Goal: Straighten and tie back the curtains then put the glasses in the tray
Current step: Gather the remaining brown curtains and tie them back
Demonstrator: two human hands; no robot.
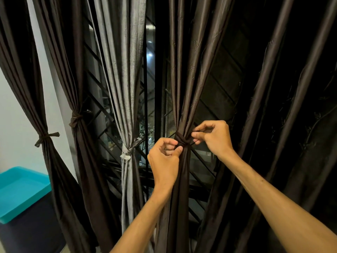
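A dark brown satin curtain panel (182, 88) is gathered into a narrow bundle at the centre of the view, and a band of the same dark fabric (182, 139) is wrapped around it at its narrowest point. The left hand (165, 157) is closed on the band from the left, with thumb and curled fingers pinched on the cloth. The right hand (213, 136) is set against the band from the right, its fingertips pinched narrowly on what appears to be a thin end of the tie; exactly what is held there cannot be made out against the dark fabric.

To the left, a silver-grey textured curtain (125, 79) is seen already cinched with a pale knotted tie (126, 152). Further left, two more dark brown curtains (73, 70) are each bound by a knotted brown tie (74, 118), the outermost one hanging in front of a pale wall (16, 110). To the right, ungathered dark curtain folds (273, 106) are hung loose. A black diagonal window grille (102, 114) is visible behind the fabric.

A turquoise plastic tray (20, 190) is placed at the lower left on a dark surface, well apart from the hands. Its visible part is seen to hold nothing.
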